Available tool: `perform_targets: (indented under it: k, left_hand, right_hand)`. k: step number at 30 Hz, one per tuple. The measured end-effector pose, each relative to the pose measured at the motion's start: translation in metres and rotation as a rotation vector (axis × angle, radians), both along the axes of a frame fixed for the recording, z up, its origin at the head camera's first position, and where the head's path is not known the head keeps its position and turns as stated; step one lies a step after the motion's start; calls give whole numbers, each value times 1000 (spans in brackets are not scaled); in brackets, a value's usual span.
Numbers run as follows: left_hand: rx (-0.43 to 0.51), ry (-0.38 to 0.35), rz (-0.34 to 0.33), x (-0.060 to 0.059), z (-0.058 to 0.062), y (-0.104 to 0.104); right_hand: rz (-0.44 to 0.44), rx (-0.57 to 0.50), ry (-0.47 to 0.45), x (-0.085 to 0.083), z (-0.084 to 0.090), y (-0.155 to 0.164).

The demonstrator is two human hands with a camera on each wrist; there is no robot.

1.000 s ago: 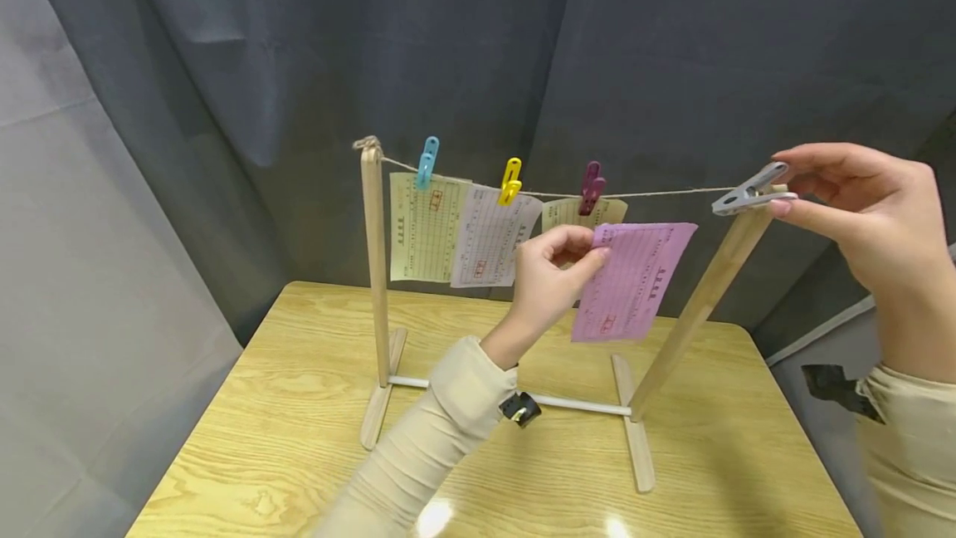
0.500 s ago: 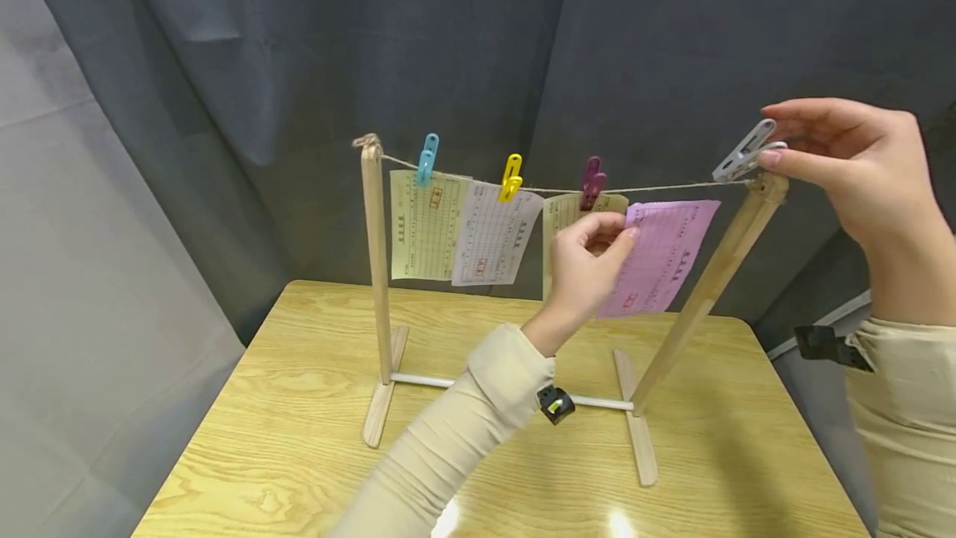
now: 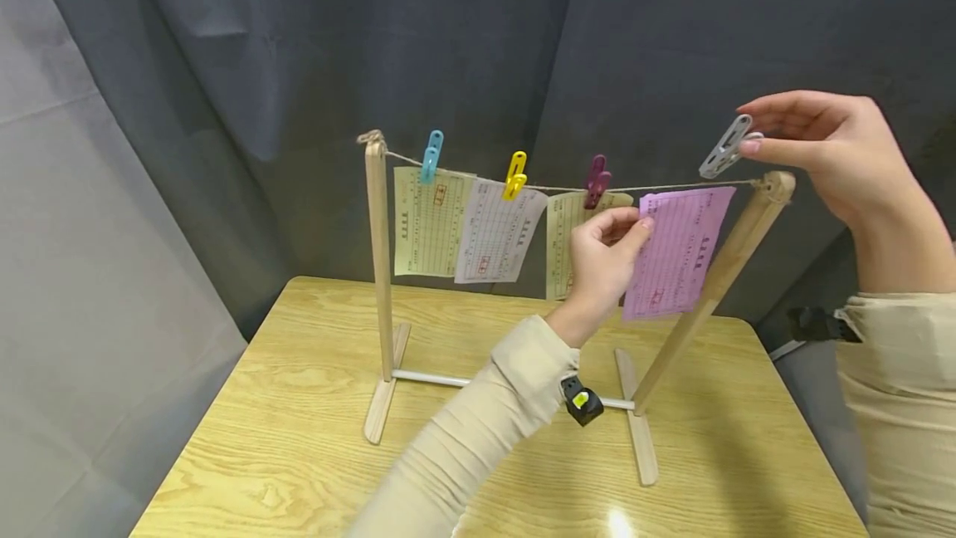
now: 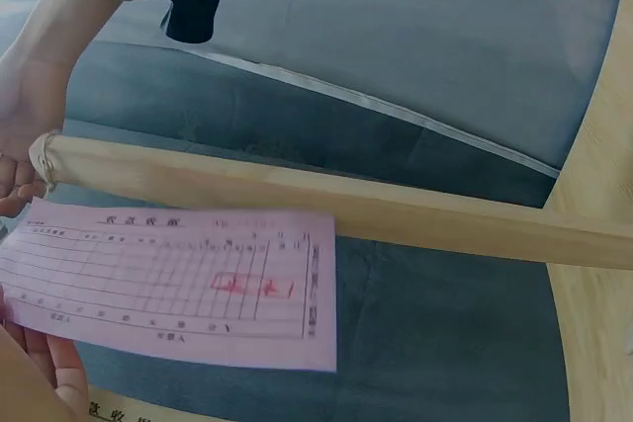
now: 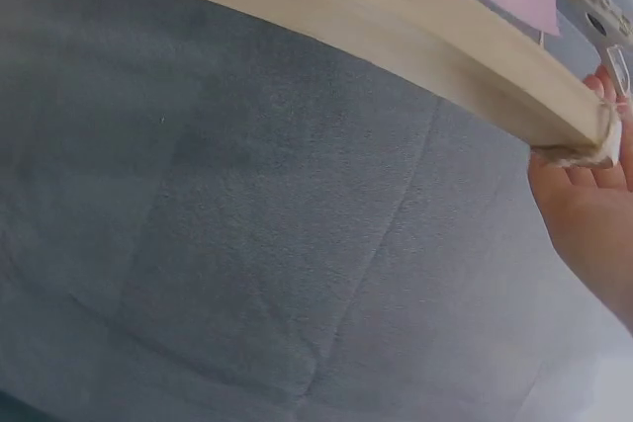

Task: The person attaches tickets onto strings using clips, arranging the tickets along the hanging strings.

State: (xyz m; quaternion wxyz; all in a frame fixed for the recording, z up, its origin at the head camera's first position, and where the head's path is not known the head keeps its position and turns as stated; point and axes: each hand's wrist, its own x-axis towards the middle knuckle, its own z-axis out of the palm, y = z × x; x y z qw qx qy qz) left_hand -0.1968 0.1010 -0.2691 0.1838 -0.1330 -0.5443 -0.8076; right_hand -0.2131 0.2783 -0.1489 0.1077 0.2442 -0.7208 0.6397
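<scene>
Grey curtain backs a wooden surface [image 3: 299,438] in the head view: left hand [image 3: 601,260] pinches a pink slip [image 3: 683,251] against the string [image 3: 672,186]; right hand [image 3: 829,148] pinches a grey clothespin [image 3: 724,146] just above. Left wrist view shows the slip below the rack post [image 4: 346,205]. Right wrist view shows the clothespin at the post's tip.

- Your head camera looks forward and down over the whole wooden rack [image 3: 381,272].
- Your left wrist view sits close under the pink slip [image 4: 178,284].
- Your right wrist view hugs the same right post [image 5: 396,37].
</scene>
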Motion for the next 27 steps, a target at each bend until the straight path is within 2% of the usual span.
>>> perform_targets:
  k: [2,4,7,10,12,16,20,27]
  left_hand:
    - [34,-6,-9,-1,-1,1]
    - [46,-16,-20,-3,-1,1]
    - [65,-35,-53,-4,-2,0]
    - [69,-58,-80,-7,-2,-1]
    - [77,-77,-95,-9,-2,-1]
    - [99,-115,-95,-11,-2,-2]
    - [121,-154,-93,-11,-1,-2]
    - [139,-178,-118,-14,-2,-2]
  right_hand:
    - [-49,77,-29,-2,0,1]
    - [-67,104,-59,-3,1,3]
    - [-44,35,-92,-6,1,1]
    - [-6,-84,-124,-9,3,-1]
    - [-23,-117,-142,-11,5,-3]
    - [-95,-117,-175,-14,7,-5]
    - [-127,-63,-206,-15,7,-6]
    - [-153,180,-172,-15,6,-8]
